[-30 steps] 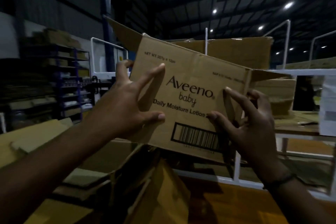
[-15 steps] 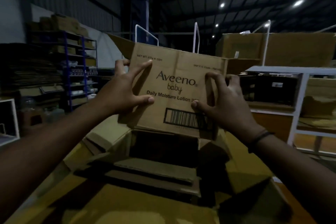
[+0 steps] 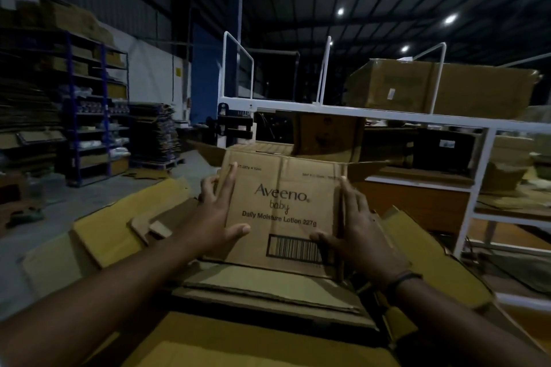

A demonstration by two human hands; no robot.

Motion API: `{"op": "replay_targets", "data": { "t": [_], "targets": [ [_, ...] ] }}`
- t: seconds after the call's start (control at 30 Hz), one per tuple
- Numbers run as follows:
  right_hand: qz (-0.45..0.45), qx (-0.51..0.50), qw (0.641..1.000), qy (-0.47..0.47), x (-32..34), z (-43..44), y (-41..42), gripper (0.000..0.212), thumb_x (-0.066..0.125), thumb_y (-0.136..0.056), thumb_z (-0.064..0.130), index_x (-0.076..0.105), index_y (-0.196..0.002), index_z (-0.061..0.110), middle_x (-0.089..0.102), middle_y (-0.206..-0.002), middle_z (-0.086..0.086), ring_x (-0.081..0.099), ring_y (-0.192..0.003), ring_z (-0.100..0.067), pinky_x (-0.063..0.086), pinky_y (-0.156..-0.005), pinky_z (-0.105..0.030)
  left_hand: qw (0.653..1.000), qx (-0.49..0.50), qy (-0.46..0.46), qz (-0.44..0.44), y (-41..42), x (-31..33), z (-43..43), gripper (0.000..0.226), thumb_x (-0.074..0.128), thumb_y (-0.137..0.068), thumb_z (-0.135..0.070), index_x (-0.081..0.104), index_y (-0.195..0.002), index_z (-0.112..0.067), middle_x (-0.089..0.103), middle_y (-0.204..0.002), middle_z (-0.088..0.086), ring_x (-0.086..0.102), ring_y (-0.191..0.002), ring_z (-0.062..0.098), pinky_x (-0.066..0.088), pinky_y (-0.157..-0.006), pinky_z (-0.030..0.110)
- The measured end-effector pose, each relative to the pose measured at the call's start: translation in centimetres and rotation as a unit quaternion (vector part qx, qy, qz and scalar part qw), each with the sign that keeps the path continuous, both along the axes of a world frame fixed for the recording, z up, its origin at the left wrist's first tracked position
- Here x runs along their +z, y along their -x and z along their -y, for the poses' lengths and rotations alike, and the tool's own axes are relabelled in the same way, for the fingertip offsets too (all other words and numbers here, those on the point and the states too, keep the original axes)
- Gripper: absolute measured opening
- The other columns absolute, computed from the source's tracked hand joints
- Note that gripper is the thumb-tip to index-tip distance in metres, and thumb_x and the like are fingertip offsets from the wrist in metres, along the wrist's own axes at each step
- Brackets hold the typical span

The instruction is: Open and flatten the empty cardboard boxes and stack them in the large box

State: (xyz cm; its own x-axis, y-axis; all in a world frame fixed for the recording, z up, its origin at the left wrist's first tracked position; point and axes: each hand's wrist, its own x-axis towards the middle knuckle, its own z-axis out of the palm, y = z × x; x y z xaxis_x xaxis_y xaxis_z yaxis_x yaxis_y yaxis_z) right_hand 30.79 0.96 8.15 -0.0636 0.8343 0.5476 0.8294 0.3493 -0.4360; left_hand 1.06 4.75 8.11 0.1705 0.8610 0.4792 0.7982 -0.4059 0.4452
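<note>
Centre frame, an Aveeno baby lotion carton [image 3: 283, 208] stands tilted above a stack of flattened cardboard [image 3: 268, 287] inside the large box [image 3: 98, 235], whose flaps splay out across the lower frame. The carton's lower edge sits at the top of the stack; whether it touches cannot be told. The left hand [image 3: 219, 217] grips the carton's left edge, thumb and forefinger stretched over the printed face and the other fingers hooked round the side. The right hand [image 3: 357, 226] lies flat along the right edge, fingers straight, thumb beside the barcode, a dark band [image 3: 402, 277] on its wrist. Blue shelving [image 3: 89, 116] fills the left; a white rack [image 3: 372, 113] carries a big carton [image 3: 417, 89] at upper right.
</note>
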Motion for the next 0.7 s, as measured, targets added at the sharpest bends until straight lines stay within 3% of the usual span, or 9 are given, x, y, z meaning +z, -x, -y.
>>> {"op": "replay_targets", "data": {
  "t": [0.07,0.13,0.17,0.2,0.27,0.37,0.5,0.63,0.7],
  "targets": [
    [-0.023,-0.004,0.999,0.03,-0.4,0.0,0.1,0.132,0.089,-0.074,0.038,-0.01,-0.162,0.037,0.023,-0.165,0.002,0.041,-0.142,-0.021,0.048,-0.106,-0.037,1.0,0.011,-0.003,-0.008,0.1,0.0,-0.3,0.135,0.083,-0.083,-0.043,-0.033,-0.152,-0.044,-0.01,-0.161,0.001,0.036,-0.144,0.035,0.044,-0.11,0.045],
    [-0.077,0.016,0.991,0.106,-1.4,0.0,0.1,0.118,0.091,-0.07,0.039,0.011,-0.157,0.041,0.048,-0.15,0.008,0.054,-0.132,-0.013,0.054,-0.102,-0.033,0.999,0.025,0.02,0.008,0.4,-0.3,-0.4,0.144,0.085,-0.079,-0.047,-0.042,-0.148,-0.04,-0.018,-0.166,0.003,0.019,-0.154,0.033,0.036,-0.116,0.047],
    [-0.081,0.018,0.985,0.15,-2.1,0.2,0.1,0.103,0.091,-0.07,0.041,0.025,-0.15,0.039,0.058,-0.135,0.014,0.061,-0.118,-0.005,0.058,-0.091,-0.025,0.999,0.029,0.04,0.02,0.8,-0.7,-0.5,0.147,0.085,-0.077,-0.049,-0.044,-0.146,-0.037,-0.021,-0.169,0.005,0.013,-0.156,0.031,0.033,-0.119,0.048],
    [-0.071,0.017,0.981,0.182,-2.6,0.5,0.1,0.092,0.09,-0.071,0.044,0.034,-0.143,0.036,0.064,-0.122,0.017,0.063,-0.105,0.001,0.056,-0.079,-0.016,0.997,0.029,0.06,0.032,1.1,-1.0,-0.5,0.15,0.086,-0.074,-0.051,-0.044,-0.146,-0.036,-0.018,-0.17,0.005,0.014,-0.156,0.029,0.032,-0.119,0.048],
    [-0.053,0.007,0.979,0.199,-3.3,0.7,0.0,0.084,0.088,-0.072,0.049,0.042,-0.14,0.032,0.067,-0.119,0.017,0.06,-0.097,0.004,0.047,-0.069,-0.009,0.992,0.01,0.105,0.063,2.0,-1.8,-0.7,0.15,0.087,-0.071,-0.054,-0.036,-0.153,-0.034,0.008,-0.172,0.002,0.032,-0.15,0.025,0.042,-0.115,0.044],
    [-0.047,-0.009,0.98,0.192,-3.3,0.6,0.2,0.082,0.086,-0.074,0.048,0.042,-0.141,0.03,0.068,-0.124,0.012,0.063,-0.108,-0.003,0.05,-0.076,-0.013,0.973,-0.071,0.173,0.136,3.3,-2.9,-0.6,0.124,0.088,-0.072,-0.05,0.001,-0.16,-0.04,0.049,-0.145,-0.012,0.057,-0.123,0.009,0.052,-0.092,0.024],
    [-0.05,-0.024,0.982,0.181,-3.6,0.8,0.6,0.082,0.087,-0.074,0.048,0.043,-0.14,0.03,0.069,-0.125,0.011,0.065,-0.112,-0.005,0.052,-0.081,-0.016,0.968,-0.097,0.2,0.12,3.9,-3.5,-0.6,0.116,0.086,-0.073,-0.057,0.007,-0.157,-0.041,0.051,-0.14,-0.013,0.057,-0.117,0.003,0.048,-0.091,0.022],
    [-0.068,-0.02,0.985,0.16,-4.2,1.0,0.9,0.075,0.086,-0.077,0.044,0.045,-0.138,0.03,0.069,-0.122,0.013,0.063,-0.106,0.0,0.05,-0.078,-0.011,0.972,-0.075,0.195,0.112,3.6,-3.5,-0.7,0.114,0.085,-0.074,-0.056,0.01,-0.157,-0.035,0.052,-0.144,-0.008,0.056,-0.117,0.009,0.047,-0.088,0.023],
    [-0.074,-0.021,0.986,0.15,-4.5,1.0,1.2,0.072,0.086,-0.078,0.041,0.047,-0.137,0.028,0.069,-0.123,0.012,0.064,-0.11,-0.003,0.054,-0.086,-0.017,0.974,-0.058,0.189,0.111,3.4,-3.5,-0.7,0.112,0.085,-0.074,-0.057,0.014,-0.157,-0.031,0.051,-0.149,-0.004,0.056,-0.122,0.014,0.049,-0.092,0.028]
  ]
}}
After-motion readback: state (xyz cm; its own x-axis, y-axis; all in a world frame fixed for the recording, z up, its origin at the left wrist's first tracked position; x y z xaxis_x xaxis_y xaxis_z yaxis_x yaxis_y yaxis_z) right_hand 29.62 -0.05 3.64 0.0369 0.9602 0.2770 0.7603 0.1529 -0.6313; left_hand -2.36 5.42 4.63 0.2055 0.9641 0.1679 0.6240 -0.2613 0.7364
